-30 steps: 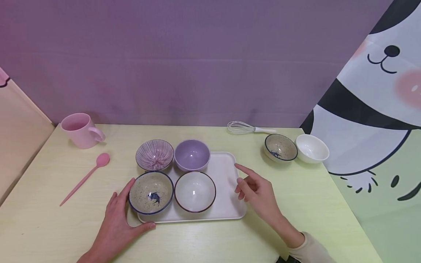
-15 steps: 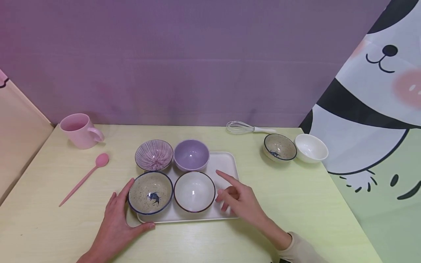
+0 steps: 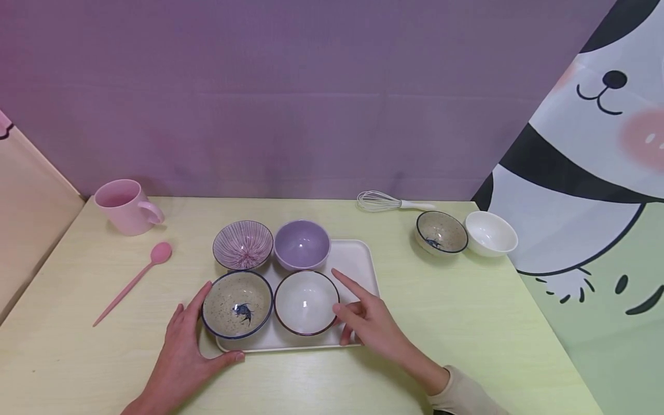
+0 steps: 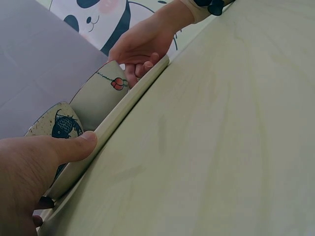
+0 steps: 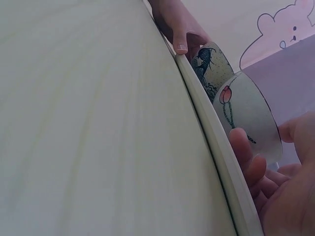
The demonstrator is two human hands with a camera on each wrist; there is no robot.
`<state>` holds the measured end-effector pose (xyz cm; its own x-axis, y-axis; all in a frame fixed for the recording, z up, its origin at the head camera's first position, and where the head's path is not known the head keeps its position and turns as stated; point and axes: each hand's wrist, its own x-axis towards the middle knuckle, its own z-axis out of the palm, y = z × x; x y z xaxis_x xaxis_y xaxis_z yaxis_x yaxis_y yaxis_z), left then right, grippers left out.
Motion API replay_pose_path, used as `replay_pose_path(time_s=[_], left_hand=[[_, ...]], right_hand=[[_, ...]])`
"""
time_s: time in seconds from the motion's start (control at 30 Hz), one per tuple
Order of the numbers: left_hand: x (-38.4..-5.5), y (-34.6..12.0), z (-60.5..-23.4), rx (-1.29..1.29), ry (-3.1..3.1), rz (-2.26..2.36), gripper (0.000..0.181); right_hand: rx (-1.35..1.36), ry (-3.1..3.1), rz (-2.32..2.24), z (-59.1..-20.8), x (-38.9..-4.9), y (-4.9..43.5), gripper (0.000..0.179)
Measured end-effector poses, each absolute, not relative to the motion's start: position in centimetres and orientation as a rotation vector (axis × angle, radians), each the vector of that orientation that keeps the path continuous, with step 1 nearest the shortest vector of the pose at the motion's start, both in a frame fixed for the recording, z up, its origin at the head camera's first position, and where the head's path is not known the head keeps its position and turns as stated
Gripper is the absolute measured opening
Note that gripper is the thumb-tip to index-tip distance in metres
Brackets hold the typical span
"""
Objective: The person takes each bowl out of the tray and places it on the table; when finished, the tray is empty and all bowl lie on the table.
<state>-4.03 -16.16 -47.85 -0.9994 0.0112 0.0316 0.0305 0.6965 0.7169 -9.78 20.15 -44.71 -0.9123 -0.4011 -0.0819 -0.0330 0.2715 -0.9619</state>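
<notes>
In the head view, my left hand (image 3: 181,351) spans the near left corner of a white tray (image 3: 358,259). Its thumb rests along the tray's front edge, and its straight index finger lies beside a speckled, blue-rimmed bowl (image 3: 228,314). My right hand (image 3: 376,325) is at the right side of a white, brown-rimmed bowl (image 3: 307,302). Its index finger points forward and the thumb tip meets the rim; firm contact is unclear. In the right wrist view, its other fingers bend near that bowl's flower-painted wall (image 5: 248,110). Behind stand a striped bowl (image 3: 242,245) and a purple bowl (image 3: 302,245).
A pink mug (image 3: 127,210) and pink spoon (image 3: 137,279) are on the left of the table (image 3: 467,328). At the back right lie a whisk (image 3: 389,203), a smaller speckled bowl (image 3: 441,233) and a plain white bowl (image 3: 491,234). A purple backdrop (image 3: 290,115) rises behind.
My right hand has moved left, from the tray's right edge to the side of the brown-rimmed bowl. The left hand and the bowls stay where they were.
</notes>
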Motion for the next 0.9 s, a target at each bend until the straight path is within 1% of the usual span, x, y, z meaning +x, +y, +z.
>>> replay_pose_path(time_s=[0.57, 0.9], left_hand=[[-4.0, -16.1, -47.7, -0.050, -2.848, -1.223, 0.145], [-3.9, -16.1, -47.9, -0.078, -2.813, -1.216, 0.143]], right_hand=[[-0.349, 2.220, -1.763, -44.4, -9.7, 19.1, 0.060], [-0.249, 2.191, -1.792, -44.3, -9.6, 19.0, 0.063]])
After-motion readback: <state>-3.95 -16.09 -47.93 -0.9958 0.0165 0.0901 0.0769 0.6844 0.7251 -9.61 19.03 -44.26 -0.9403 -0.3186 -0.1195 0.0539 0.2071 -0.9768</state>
